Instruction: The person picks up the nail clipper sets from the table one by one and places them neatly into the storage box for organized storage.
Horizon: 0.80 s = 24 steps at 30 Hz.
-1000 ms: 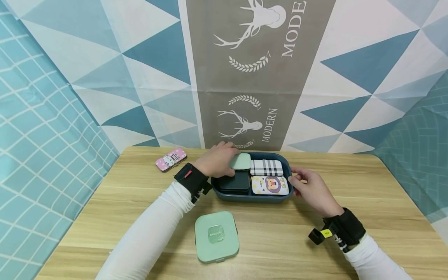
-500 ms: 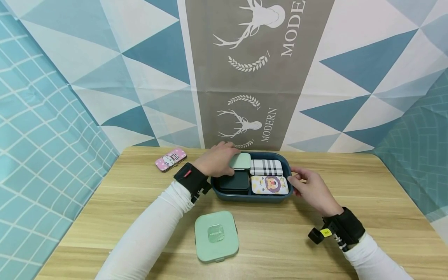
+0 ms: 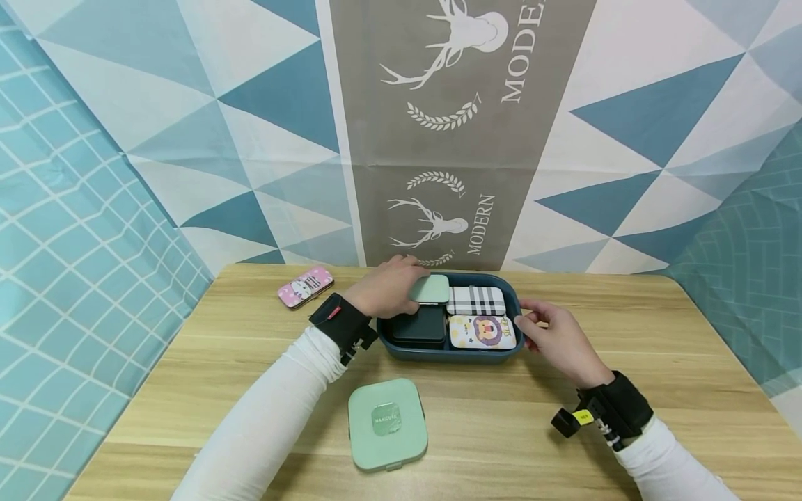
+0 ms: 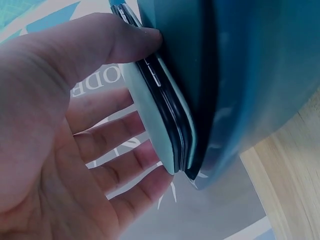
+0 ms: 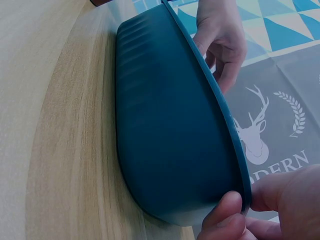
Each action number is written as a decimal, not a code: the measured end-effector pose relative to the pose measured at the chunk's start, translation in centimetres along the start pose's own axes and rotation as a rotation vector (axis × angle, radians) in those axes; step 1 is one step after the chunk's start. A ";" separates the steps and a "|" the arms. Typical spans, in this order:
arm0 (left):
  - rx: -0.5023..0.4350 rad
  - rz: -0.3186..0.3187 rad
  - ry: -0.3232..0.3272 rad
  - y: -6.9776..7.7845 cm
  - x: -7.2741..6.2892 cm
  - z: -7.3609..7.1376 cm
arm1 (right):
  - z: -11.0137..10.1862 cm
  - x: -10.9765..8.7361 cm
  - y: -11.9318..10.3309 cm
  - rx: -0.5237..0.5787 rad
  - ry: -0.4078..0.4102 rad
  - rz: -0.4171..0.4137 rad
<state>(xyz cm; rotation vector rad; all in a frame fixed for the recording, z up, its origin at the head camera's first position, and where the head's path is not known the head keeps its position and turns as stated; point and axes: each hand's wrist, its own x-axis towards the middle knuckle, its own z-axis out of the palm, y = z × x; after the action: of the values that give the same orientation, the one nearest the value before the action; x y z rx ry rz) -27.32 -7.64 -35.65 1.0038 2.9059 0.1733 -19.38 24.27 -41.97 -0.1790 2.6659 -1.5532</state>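
My left hand [image 3: 390, 287] reaches into the far left part of a dark blue storage box [image 3: 457, 356] and grips a small mint green case [image 3: 432, 289] between thumb and fingers. In the left wrist view, the dark edge and metal clasp of that mint case [image 4: 162, 107] show. At the box's right end, my right hand [image 3: 560, 339] pinches the rim between thumb and fingers, seen closely in the right wrist view. Inside the box, a black case [image 3: 418, 325] lies at near left, a plaid case [image 3: 476, 300] at far right and a lion-print case [image 3: 482, 332] at near right.
A larger mint green square case [image 3: 388, 424] marked MANICURE lies on the wooden table [image 3: 501, 424] in front of the box. To the box's left is a pink cartoon case [image 3: 305, 287]. A patterned cloth wall [image 3: 432, 153] rises just behind the table.
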 end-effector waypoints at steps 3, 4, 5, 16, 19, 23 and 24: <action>-0.002 0.009 0.005 -0.1 -0.1 0.0 | 0.0 0.0 0.0 -0.002 0.000 0.000; -0.002 0.012 0.005 -0.1 -0.1 0.0 | 0.0 0.0 0.0 -0.002 0.000 0.001; -0.001 0.016 0.006 -0.1 -0.2 0.0 | 0.0 0.0 0.0 -0.002 0.000 0.001; 0.001 0.066 0.009 -0.2 -0.4 0.1 | -0.1 0.0 0.1 -0.006 -0.001 -0.006; -0.002 0.078 0.014 -0.3 -0.5 0.1 | -0.1 0.0 0.0 -0.006 -0.002 -0.003; -0.010 0.098 0.032 -0.4 -0.6 0.3 | -0.1 0.0 0.0 -0.007 -0.004 -0.003; -0.014 0.102 0.037 -0.5 -0.7 0.4 | -0.1 0.0 0.0 -0.008 -0.005 -0.004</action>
<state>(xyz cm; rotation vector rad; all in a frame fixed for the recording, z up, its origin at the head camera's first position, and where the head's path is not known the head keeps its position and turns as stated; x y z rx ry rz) -27.04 -8.38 -36.10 1.1598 2.8832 0.2191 -19.36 24.35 -41.92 -0.1884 2.6700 -1.5415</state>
